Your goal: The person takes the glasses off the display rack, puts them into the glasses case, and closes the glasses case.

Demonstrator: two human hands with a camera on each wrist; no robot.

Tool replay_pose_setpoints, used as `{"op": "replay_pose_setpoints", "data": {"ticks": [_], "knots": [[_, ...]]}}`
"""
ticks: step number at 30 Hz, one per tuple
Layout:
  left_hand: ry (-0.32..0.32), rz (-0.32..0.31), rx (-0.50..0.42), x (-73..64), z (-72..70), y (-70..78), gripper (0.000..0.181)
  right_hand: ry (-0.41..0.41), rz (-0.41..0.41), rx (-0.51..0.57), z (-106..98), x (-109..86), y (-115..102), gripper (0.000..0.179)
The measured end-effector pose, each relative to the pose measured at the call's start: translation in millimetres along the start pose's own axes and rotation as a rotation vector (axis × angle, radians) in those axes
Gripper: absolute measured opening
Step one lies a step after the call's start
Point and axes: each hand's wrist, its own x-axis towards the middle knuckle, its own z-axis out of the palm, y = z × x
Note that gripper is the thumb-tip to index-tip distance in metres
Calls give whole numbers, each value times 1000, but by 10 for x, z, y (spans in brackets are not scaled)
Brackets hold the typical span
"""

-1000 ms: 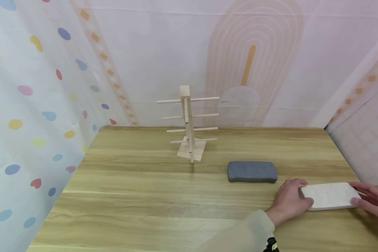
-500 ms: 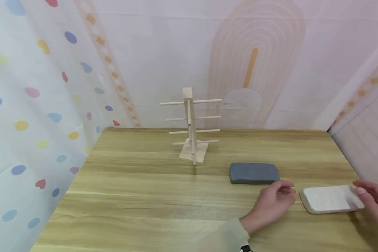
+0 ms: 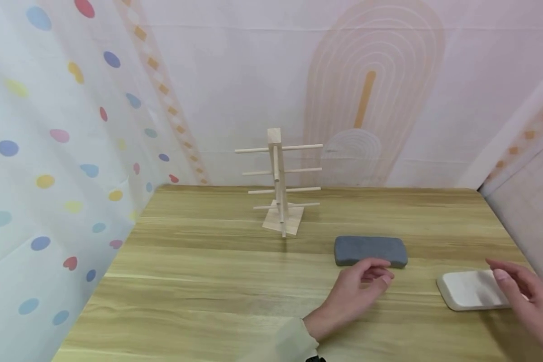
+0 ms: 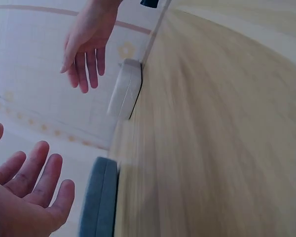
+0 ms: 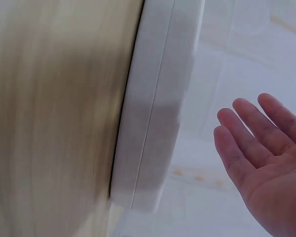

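A white glasses-case-shaped box [image 3: 470,290] with rounded corners lies on the table at the right; a seam runs along its side in the right wrist view. My right hand [image 3: 527,301] hovers over its right end, fingers relaxed and holding nothing. Left of it lies a similar dark grey-blue case [image 3: 370,250], also with a side seam [image 4: 99,197]. My left hand [image 3: 355,291] is in front of this grey case, overlapping its lower edge in the head view. Its fingers are loosely bent, with nothing between them.
A wooden rack [image 3: 278,181] with several thin pegs on an upright post stands at the back middle of the wood-grain table [image 3: 199,291]. Patterned curtains [image 3: 235,75] hang behind the table and along its left side.
Both hands have let go of the white case. My left hand has moved left to the front of the grey case; my right hand has lifted over the white case's right end.
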Motion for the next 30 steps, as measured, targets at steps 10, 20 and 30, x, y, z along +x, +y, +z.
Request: {"op": "replay_pose_setpoints", "data": {"ticks": [10,20,30], "knots": [[-33,110,281,-162,-387,43,41,-113,22,-203,193,12,-270,34],[31,133,519,-323,-742,99,52,-141,-3,-159,407,74,-424,36],[175,223,631,-514,-1068,112,54,-143,-10,-158,515,123,-534,40]]}}
